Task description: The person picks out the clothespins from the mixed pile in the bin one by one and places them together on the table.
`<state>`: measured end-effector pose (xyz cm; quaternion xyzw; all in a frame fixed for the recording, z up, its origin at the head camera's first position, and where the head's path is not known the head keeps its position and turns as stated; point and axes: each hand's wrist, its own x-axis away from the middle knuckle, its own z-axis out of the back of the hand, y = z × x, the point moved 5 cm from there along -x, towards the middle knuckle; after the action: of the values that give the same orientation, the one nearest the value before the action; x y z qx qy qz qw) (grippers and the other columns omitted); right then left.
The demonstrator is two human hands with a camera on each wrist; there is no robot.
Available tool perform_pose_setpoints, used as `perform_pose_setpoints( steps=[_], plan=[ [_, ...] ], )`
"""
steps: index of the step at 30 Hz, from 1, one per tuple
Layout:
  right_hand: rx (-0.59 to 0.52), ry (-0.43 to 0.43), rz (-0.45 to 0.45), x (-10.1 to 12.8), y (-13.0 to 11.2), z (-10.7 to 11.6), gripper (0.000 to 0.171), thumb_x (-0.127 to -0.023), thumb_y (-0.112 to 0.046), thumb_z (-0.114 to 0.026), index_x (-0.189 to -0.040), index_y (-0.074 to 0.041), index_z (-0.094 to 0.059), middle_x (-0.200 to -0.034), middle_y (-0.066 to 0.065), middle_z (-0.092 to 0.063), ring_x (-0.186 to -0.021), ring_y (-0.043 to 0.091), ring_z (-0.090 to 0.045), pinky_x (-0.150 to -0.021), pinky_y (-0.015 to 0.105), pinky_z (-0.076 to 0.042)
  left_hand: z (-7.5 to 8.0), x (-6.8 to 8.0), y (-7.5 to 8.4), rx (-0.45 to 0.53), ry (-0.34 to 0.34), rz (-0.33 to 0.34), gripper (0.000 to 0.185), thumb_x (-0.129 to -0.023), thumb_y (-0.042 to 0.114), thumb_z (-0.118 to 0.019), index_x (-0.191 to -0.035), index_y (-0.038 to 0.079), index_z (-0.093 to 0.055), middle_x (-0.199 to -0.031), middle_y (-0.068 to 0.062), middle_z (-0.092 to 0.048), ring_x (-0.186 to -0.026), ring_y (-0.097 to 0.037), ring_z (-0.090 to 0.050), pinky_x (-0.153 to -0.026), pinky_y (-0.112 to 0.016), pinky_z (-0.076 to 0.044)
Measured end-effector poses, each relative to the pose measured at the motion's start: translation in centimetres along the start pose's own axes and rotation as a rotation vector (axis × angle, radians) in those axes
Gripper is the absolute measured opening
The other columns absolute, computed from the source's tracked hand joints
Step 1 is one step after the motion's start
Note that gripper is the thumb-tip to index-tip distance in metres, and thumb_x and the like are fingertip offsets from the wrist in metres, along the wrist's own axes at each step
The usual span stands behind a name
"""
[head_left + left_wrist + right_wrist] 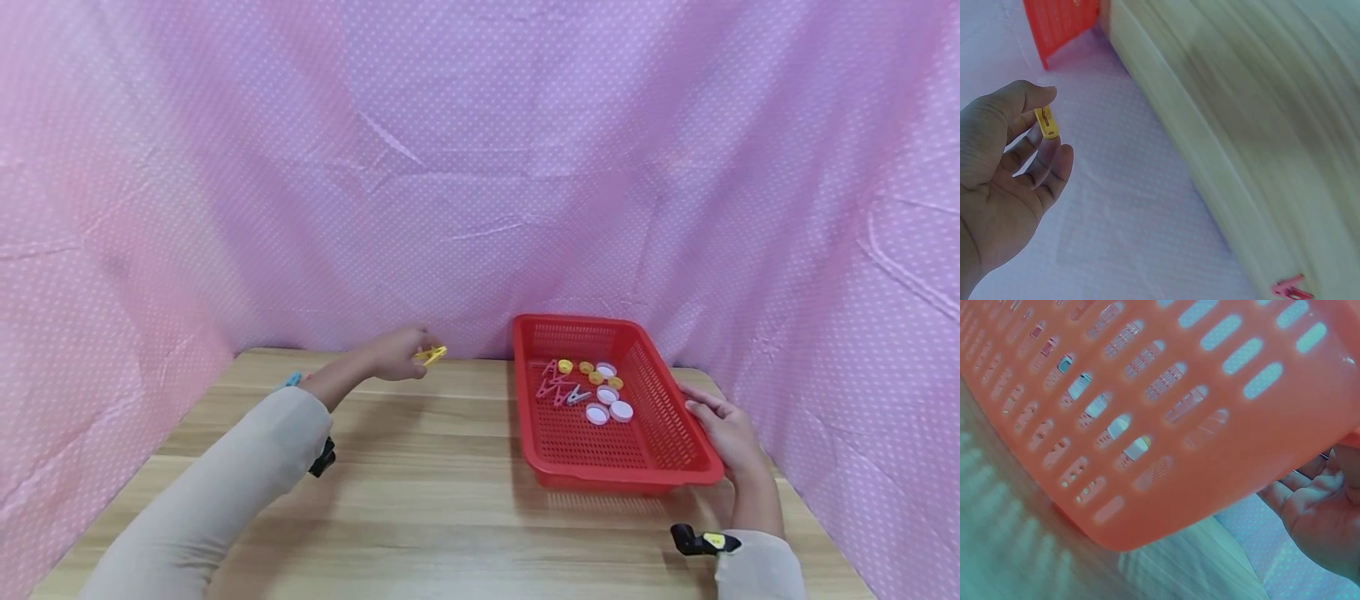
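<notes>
Left hand, centre-left of head view, raised above wooden table; thumb and fingers pinching 1 yellow clothespin, small, hard plastic, flat-sided. Same peg upper left in left-wrist view, held between thumb tip and curled fingers.

Right hand, lower right of head view, resting against right rim of red basket; fingers fairly straight along the edge, not clenched. In right-wrist view only palm and finger bases visible, lower right, beside basket wall.

Basket: rectangular, red moulded plastic, perforated with rows of slots, rounded corners, right of centre on table.

Inside, far half: about 3 pink clothespins in a loose heap, 1 grey clothespin, 4 white bottle caps, round and shallow, 4 small yellow caps.

1 pink clothespin lower right of left-wrist view, on table edge.

Table: pale wood grain, smooth. Backdrop: pink polka-dot cloth, creased.
</notes>
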<state>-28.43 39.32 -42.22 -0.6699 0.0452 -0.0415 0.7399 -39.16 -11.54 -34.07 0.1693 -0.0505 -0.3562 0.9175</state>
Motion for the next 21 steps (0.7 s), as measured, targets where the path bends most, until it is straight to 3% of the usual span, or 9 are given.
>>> perform_pose_setpoints(
  steps=[5, 10, 16, 21],
  plan=[
    [0.02, 0.003, -0.005, 0.3, 0.0, 0.1, 0.045, -0.105, -0.029, -0.061, -0.148, -0.021, -0.057, -0.101, -0.018, -0.071, -0.086, 0.007, -0.072, -0.072, 0.028, -0.061, 0.0, 1.7, -1.8, 0.015, 0.026, 0.017, 0.05, -0.088, 0.008, -0.071, -0.135, -0.006, -0.061, -0.121, -0.022, -0.063, -0.113, -0.038, -0.061, -0.095, -0.051, -0.052],
    [0.056, 0.01, -0.023, 0.4, -0.1, 0.0, 0.052, -0.105, -0.033, -0.06, -0.153, -0.017, -0.05, -0.101, -0.02, -0.07, -0.088, 0.007, -0.072, -0.074, 0.03, -0.061, -0.4, 3.3, -3.8, 0.023, 0.051, 0.038, 0.051, -0.088, 0.009, -0.073, -0.134, -0.009, -0.06, -0.115, -0.019, -0.064, -0.106, -0.035, -0.063, -0.091, -0.049, -0.054],
    [0.016, 0.01, -0.011, 0.3, -0.2, -0.3, 0.046, -0.103, -0.032, -0.062, -0.148, -0.02, -0.057, -0.101, -0.019, -0.071, -0.088, 0.008, -0.073, -0.074, 0.028, -0.061, -0.6, 5.1, -6.1, 0.073, 0.121, 0.05, 0.049, -0.084, 0.006, -0.076, -0.128, -0.011, -0.062, -0.105, -0.018, -0.066, -0.097, -0.032, -0.064, -0.083, -0.045, -0.055],
    [-0.009, 0.007, 0.003, 0.3, -0.2, -0.3, 0.043, -0.103, -0.03, -0.063, -0.145, -0.021, -0.06, -0.1, -0.018, -0.072, -0.087, 0.008, -0.073, -0.072, 0.028, -0.061, -1.0, 6.5, -8.5, 0.104, 0.153, 0.109, 0.04, -0.083, 0.001, -0.077, -0.12, -0.01, -0.067, -0.099, -0.017, -0.067, -0.09, -0.03, -0.064, -0.079, -0.042, -0.055]
  ],
)
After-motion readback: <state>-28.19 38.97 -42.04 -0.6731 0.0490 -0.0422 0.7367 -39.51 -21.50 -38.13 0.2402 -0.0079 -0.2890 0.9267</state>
